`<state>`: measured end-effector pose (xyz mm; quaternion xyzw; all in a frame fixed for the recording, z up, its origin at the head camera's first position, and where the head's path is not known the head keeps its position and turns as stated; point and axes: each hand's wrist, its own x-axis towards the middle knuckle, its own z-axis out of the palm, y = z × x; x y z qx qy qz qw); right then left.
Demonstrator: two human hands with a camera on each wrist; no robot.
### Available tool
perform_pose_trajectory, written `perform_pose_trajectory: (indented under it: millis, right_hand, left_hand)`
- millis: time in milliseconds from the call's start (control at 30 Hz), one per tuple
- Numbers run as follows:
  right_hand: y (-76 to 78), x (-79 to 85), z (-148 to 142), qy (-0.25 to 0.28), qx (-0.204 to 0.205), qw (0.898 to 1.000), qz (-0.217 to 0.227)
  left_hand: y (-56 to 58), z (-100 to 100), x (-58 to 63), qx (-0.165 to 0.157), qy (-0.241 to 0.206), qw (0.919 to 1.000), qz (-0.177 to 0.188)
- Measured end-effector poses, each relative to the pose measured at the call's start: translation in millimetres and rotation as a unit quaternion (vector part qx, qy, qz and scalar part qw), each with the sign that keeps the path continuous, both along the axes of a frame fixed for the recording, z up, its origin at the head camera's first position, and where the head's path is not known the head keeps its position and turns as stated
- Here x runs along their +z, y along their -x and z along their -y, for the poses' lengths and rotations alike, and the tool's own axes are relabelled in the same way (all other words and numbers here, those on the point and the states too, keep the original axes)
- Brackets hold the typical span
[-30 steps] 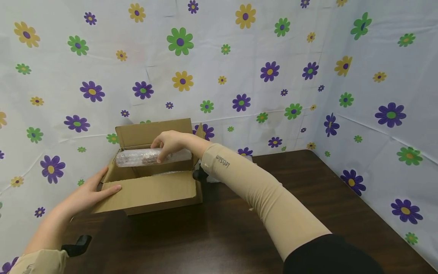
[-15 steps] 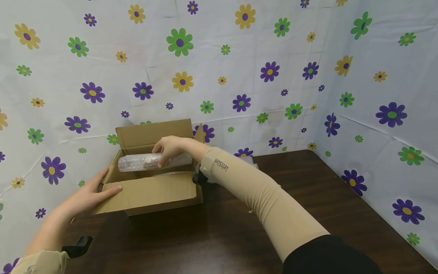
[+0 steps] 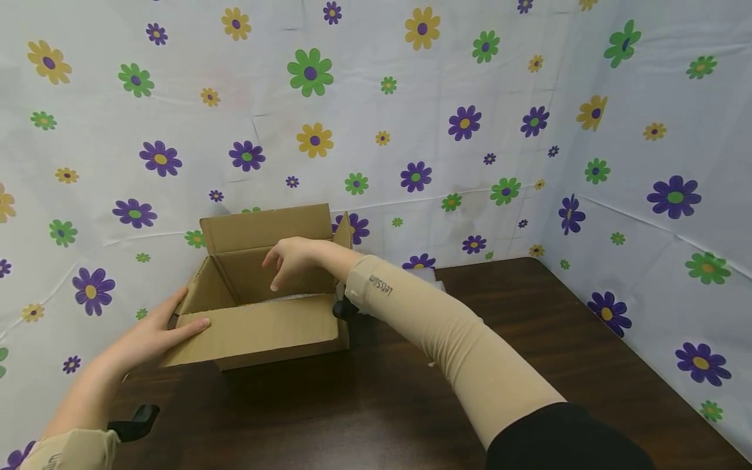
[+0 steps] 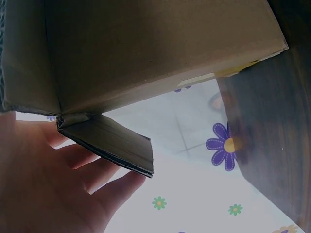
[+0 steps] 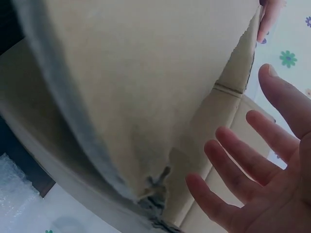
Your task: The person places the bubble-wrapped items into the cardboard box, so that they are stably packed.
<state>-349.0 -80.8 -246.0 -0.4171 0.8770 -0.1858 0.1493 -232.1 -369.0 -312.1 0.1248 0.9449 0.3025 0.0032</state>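
Observation:
A cardboard box [image 3: 282, 323] with raised flaps stands on the table in the head view. My left hand [image 3: 147, 336] holds its left corner, thumb over the front flap and fingers at the left side. In the left wrist view those fingers lie against a small side flap [image 4: 112, 143]. My right hand [image 3: 296, 258] hovers over the box opening, holding nothing; in the right wrist view its fingers are spread and relaxed. Only a sliver of bubble wrap [image 3: 288, 298] shows inside the box behind the front flap; the rest is hidden.
Bubble-wrapped material [image 3: 431, 277] lies on the dark wooden table [image 3: 482, 339], right of the box and partly behind my right forearm. A flower-patterned cloth [image 3: 376, 163] hangs close behind the box and along the right side.
The bubble-wrapped bundle in my right hand went down into the box and has been let go, out of sight behind the front flap. My left hand stayed at the corner.

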Motion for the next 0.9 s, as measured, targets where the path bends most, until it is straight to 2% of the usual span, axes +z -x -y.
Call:
perform_pose_trajectory:
  millis: [267,467,633,900]
  right_hand:
    - [2.7,-1.4,-3.5,0.001,0.008,1.000,0.002]
    - [3.3,5.0,-11.8,0.014,0.019,1.000,0.009]
    - [5.1,17.8,-24.2,0.044,0.017,0.999,0.019]
    - [11.5,48.2,-49.4,0.104,0.031,0.992,0.063]
  left_hand:
    - [-0.8,-1.0,1.2,-0.006,-0.006,1.0000,-0.003]
    - [-0.7,-0.7,0.9,-0.007,-0.006,1.0000,0.001]
    - [0.2,0.0,-0.2,-0.004,-0.003,1.0000,0.007]
    - [0.6,-0.4,0.7,-0.008,-0.011,0.9999,0.002]
